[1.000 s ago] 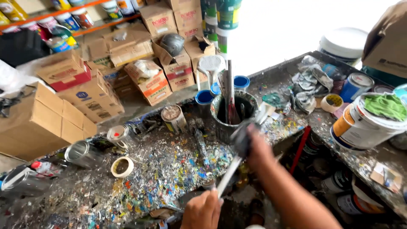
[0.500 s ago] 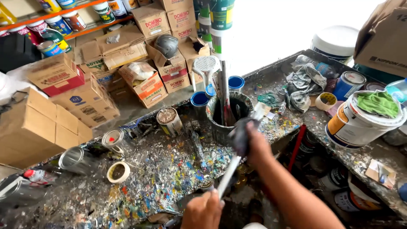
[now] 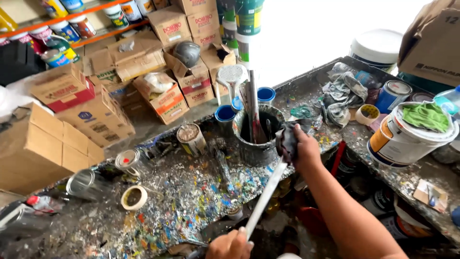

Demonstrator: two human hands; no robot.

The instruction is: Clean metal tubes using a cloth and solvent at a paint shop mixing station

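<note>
My left hand (image 3: 231, 245) sits at the bottom edge, gripping the near end of a long pale flat stirring stick (image 3: 264, 199). The stick slants up and right to my right hand (image 3: 303, 149), which wraps a dark stained rag (image 3: 286, 136) around its far end. Both hands hover over a paint-splattered workbench (image 3: 182, 201). Just beyond the right hand stands a grimy bucket (image 3: 256, 144) with several stirring sticks upright inside it.
A small paint tin (image 3: 190, 139), an open tin (image 3: 133, 197) and tipped cans (image 3: 86, 182) lie left on the bench. At right stands a large white pail (image 3: 405, 139) topped with a green cloth (image 3: 426, 116). Cardboard boxes (image 3: 62, 124) are stacked behind.
The view has shifted slightly. My right hand with the rag has slid along the stick toward its far end, near the bucket. My left hand keeps its hold at the near end.
</note>
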